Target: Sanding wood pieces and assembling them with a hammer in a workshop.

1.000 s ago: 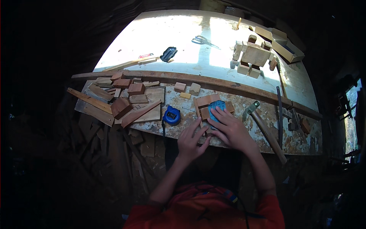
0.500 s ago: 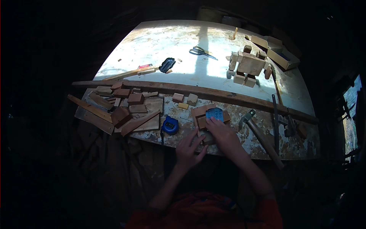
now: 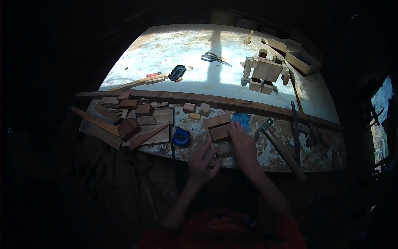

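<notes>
In front of me on the bench lies a small assembly of wooden pieces (image 3: 219,121), with a recess between its upper bars. My left hand (image 3: 201,164) steadies its near left side, fingers along the edge and thumb bent toward the near block. My right hand (image 3: 244,145) has its fingertips at the assembly's right end, on the lower edge of a blue printed piece of sandpaper (image 3: 241,120). The fingers hide how the paper is held. Part of the near block (image 3: 224,150) shows between both hands.
Left of the hands are a blue tape measure (image 3: 181,137) and a pile of wood offcuts (image 3: 137,112). A hammer (image 3: 284,151) and a dark metal bar (image 3: 295,133) lie right. Beyond the long wooden beam (image 3: 199,98) are scissors (image 3: 215,58) and a blocky wooden figure (image 3: 265,70).
The blue sandpaper has moved from on top of the assembly to its right end, together with my right hand. The bars and recess now show. My left hand stays at the near left side.
</notes>
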`<state>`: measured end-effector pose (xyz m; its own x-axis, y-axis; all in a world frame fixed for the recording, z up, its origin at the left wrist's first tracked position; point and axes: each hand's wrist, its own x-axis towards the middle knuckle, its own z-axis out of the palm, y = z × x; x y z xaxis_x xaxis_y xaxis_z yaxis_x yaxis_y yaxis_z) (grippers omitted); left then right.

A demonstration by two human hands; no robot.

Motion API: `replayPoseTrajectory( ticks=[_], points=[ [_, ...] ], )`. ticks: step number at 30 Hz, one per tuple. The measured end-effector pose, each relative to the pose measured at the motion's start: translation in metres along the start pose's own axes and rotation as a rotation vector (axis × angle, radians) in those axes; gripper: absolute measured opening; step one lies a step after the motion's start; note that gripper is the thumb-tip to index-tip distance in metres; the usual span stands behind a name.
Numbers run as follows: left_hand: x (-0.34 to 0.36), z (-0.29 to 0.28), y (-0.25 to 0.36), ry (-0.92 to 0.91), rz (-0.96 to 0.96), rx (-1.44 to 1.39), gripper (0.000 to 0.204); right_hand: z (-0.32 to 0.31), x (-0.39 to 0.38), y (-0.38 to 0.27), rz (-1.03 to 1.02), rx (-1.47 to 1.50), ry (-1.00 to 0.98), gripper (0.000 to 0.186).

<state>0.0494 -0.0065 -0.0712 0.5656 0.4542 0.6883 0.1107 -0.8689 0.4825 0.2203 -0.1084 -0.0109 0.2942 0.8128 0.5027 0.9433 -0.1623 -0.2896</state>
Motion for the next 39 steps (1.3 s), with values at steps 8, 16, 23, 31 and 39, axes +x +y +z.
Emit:
replayPoseTrajectory(
  ticks=[8, 16, 23, 31, 39],
  points=[
    [-0.001, 0.0, 0.001, -0.031, 0.016, 0.006, 0.048, -0.001, -0.007, 0.002, 0.023, 0.065, 0.061, 0.048],
    [0.0, 0.001, 0.003, -0.012, 0.024, 0.014, 0.049, 0.006, -0.005, 0.009, 0.054, 0.004, 0.083, 0.046],
    [0.003, 0.0, 0.004, -0.03, 0.036, 0.031, 0.048, 0.013, 0.004, 0.007, 0.088, 0.028, 0.112, 0.044],
    [0.0, 0.0, 0.001, -0.033, 0.019, 0.025, 0.045, 0.022, 0.01, 0.005, 0.104, 0.101, 0.1, 0.046],
    [-0.002, 0.0, 0.001, -0.014, 0.017, 0.018, 0.046, 0.012, 0.012, 0.008, 0.044, 0.086, 0.054, 0.042]
  ],
)
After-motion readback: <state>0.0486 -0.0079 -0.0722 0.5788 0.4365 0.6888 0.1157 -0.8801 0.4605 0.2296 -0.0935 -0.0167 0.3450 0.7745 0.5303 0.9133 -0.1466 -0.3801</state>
